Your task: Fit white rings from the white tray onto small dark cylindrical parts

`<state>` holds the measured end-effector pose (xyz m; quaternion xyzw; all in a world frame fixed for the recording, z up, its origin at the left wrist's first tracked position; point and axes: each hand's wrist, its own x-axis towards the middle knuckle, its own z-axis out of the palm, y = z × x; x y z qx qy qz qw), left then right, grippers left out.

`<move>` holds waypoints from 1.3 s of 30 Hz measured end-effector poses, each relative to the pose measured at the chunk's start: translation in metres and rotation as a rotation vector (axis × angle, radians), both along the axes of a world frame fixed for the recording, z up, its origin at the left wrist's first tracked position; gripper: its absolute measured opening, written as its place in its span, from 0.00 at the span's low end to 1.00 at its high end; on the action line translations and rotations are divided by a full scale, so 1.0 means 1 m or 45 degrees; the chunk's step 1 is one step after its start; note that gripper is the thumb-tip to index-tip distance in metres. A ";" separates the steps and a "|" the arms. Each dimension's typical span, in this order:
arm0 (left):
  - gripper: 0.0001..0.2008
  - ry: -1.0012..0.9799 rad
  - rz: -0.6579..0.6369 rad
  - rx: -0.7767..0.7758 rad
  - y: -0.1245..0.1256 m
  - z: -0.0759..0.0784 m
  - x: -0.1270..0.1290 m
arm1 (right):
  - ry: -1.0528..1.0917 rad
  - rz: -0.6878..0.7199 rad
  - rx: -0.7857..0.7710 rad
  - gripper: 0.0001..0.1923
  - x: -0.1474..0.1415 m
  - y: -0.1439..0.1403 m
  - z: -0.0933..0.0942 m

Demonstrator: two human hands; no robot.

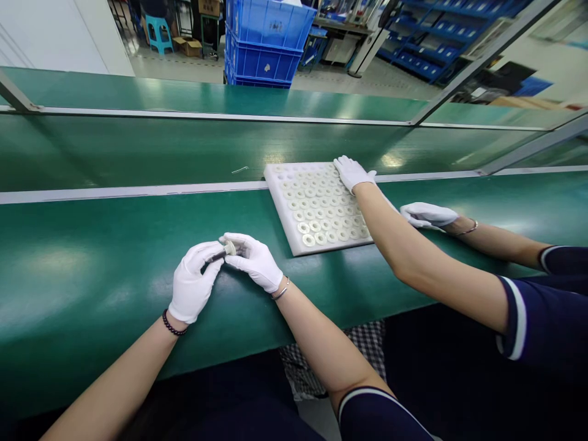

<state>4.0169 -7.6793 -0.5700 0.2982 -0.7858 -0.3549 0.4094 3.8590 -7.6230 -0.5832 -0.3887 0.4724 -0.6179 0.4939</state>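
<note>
Both my hands wear white gloves and meet over the green bench top [92,257]. My left hand [193,282] pinches a thin dark rod [215,258]. My right hand [252,258] holds a small pale ring [230,247] at the rod's tip. A white foam tray [280,202] with several rows of pale rings lies just right of my hands. A co-worker's gloved hand [351,172] rests on the tray's far corner. Their other gloved hand [427,214] lies flat on the bench beside the tray.
A green conveyor belt [138,150] runs behind the bench, edged by a white rail [114,192]. Stacked blue crates [266,43] stand on the floor beyond. Blue shelving [441,37] is at the back right. The co-worker's arms cross the bench's right half.
</note>
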 end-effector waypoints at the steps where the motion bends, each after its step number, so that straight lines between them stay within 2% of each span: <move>1: 0.10 0.008 -0.003 0.013 0.000 0.000 0.000 | 0.002 -0.003 -0.003 0.26 0.000 0.000 0.000; 6: 0.09 0.056 -0.006 0.025 0.001 -0.001 0.000 | -0.007 0.006 0.016 0.27 0.000 0.000 0.000; 14: 0.09 0.056 0.011 -0.183 0.000 -0.004 0.001 | -0.070 0.049 0.054 0.29 0.001 0.000 0.001; 23: 0.10 0.046 -0.030 -0.266 -0.001 -0.006 0.003 | -0.039 0.030 0.013 0.25 0.001 0.000 0.001; 28: 0.09 0.010 -0.021 -0.074 0.002 0.000 0.000 | 0.013 -0.010 -0.011 0.26 0.001 0.000 -0.003; 32: 0.16 -0.094 0.034 0.232 0.002 0.000 0.000 | 0.065 -0.072 -0.043 0.25 0.001 0.000 -0.002; 36: 0.20 -0.055 -0.089 0.588 0.000 -0.004 0.000 | 0.123 -0.118 -0.037 0.23 -0.001 0.000 -0.001; 39: 0.21 -0.014 -0.133 0.691 0.000 -0.005 0.000 | 0.135 -0.115 -0.049 0.22 -0.001 -0.001 -0.001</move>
